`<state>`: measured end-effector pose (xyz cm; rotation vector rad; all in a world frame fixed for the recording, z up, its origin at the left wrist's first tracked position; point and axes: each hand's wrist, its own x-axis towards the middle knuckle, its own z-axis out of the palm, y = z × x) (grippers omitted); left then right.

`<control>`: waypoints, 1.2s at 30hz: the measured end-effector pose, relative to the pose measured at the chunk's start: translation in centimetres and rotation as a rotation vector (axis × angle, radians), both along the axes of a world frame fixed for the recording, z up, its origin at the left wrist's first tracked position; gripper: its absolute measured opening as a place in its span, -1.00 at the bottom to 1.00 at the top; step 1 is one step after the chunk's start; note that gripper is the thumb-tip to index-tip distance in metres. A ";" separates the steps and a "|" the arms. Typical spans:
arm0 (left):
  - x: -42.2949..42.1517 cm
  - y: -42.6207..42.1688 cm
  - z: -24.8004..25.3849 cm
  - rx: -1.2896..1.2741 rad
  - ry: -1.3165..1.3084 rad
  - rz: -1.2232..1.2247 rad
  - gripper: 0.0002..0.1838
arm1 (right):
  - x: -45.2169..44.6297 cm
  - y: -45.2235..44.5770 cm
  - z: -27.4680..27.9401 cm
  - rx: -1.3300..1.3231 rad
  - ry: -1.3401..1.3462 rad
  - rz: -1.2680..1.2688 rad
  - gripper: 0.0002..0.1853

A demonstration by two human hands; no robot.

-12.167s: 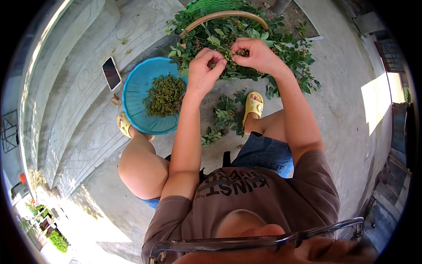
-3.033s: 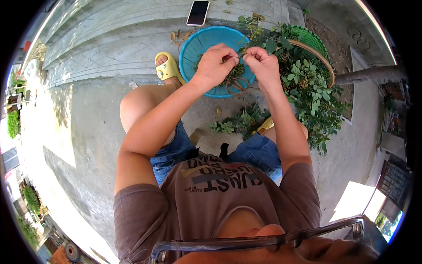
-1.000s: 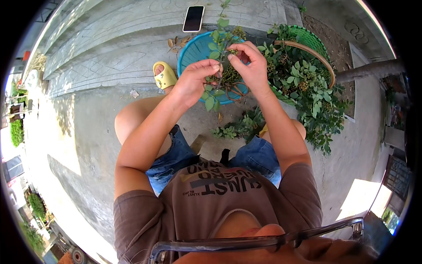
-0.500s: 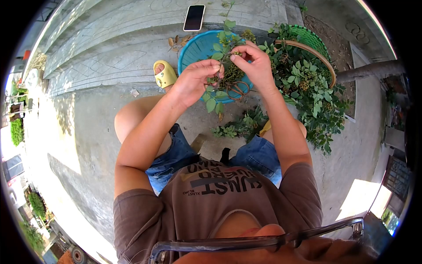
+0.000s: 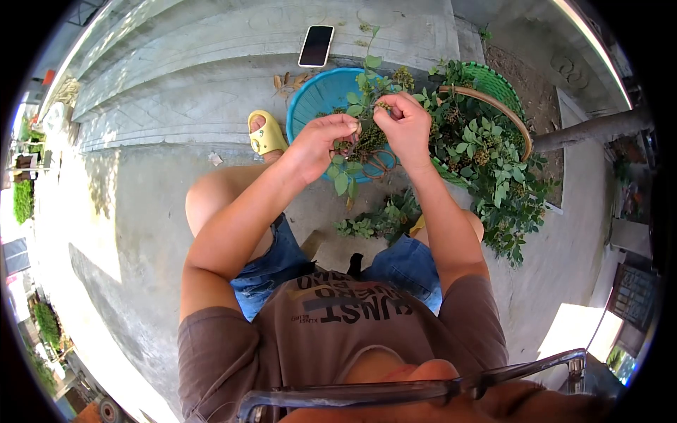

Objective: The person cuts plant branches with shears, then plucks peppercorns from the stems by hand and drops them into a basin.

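Observation:
My left hand (image 5: 321, 146) pinches a leafy branch (image 5: 341, 182), whose leaves hang below the fingers and reach up past them. Close beside it, my right hand (image 5: 405, 128) has thumb and fingers closed on a small cluster of green berries (image 5: 383, 107). Both hands are over a blue plastic basin (image 5: 310, 106) that holds more green berry clusters (image 5: 367, 144). Scissors with brown looped handles (image 5: 381, 166) lie at the basin's near side, partly hidden by stems and leaves.
To the right, a green woven basket (image 5: 502, 88) with a brown handle (image 5: 497, 106) overflows with leafy branches (image 5: 504, 158). Cut leaves (image 5: 384, 217) lie on the ground between my feet. A phone (image 5: 316, 46) rests on the step beyond the basin.
My right hand has closed more tightly at the berry cluster, its fingers curling in. My left hand keeps its pinch on the branch. The whole view has shifted slightly.

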<state>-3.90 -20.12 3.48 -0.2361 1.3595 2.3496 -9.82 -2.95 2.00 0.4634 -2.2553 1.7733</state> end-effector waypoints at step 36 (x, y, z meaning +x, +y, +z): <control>0.7 -0.4 1.1 0.182 0.083 -0.060 -0.82 | 0.1 -0.2 0.5 -0.440 -0.399 0.386 -0.83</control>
